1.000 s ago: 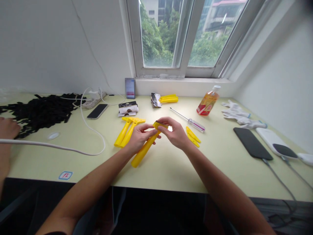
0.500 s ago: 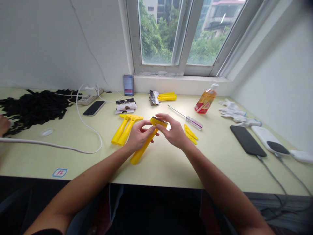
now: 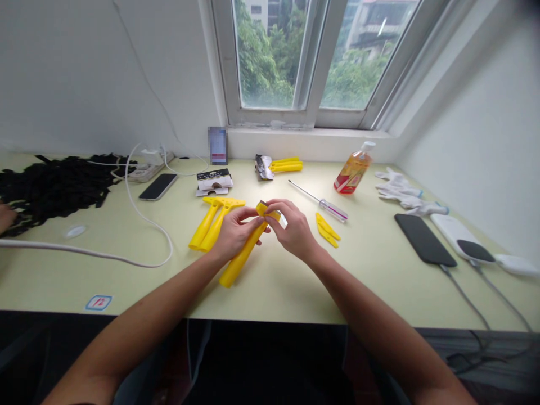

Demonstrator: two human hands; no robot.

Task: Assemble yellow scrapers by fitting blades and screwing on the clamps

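Note:
A yellow scraper point(image 3: 241, 260) is held tilted over the table, its handle slanting down toward me and its head up between my hands. My left hand point(image 3: 237, 232) is closed round the neck of the handle. With thumb and fingers, my right hand point(image 3: 291, 228) pinches the scraper's head, covering much of it; a dark blade edge shows at the top. Two more yellow scraper handles point(image 3: 216, 222) lie just left of my left hand. To the right of my right hand lie loose yellow plastic pieces point(image 3: 327, 230) and a screwdriver point(image 3: 333, 210) with a clear handle.
Behind are a small box point(image 3: 214, 181), a torn packet point(image 3: 264, 167) with yellow handles point(image 3: 287, 164), and a drink bottle point(image 3: 353, 169). White gloves point(image 3: 400, 188) and charging devices point(image 3: 424, 239) lie right. Left are a cable point(image 3: 158, 225), phone point(image 3: 158, 187), black strips point(image 3: 63, 185) and another person's hand point(image 3: 6, 218).
My right hand's fingers have shifted over the scraper's head, covering more of its blade edge. The view has moved slightly; the things on the table lie as before.

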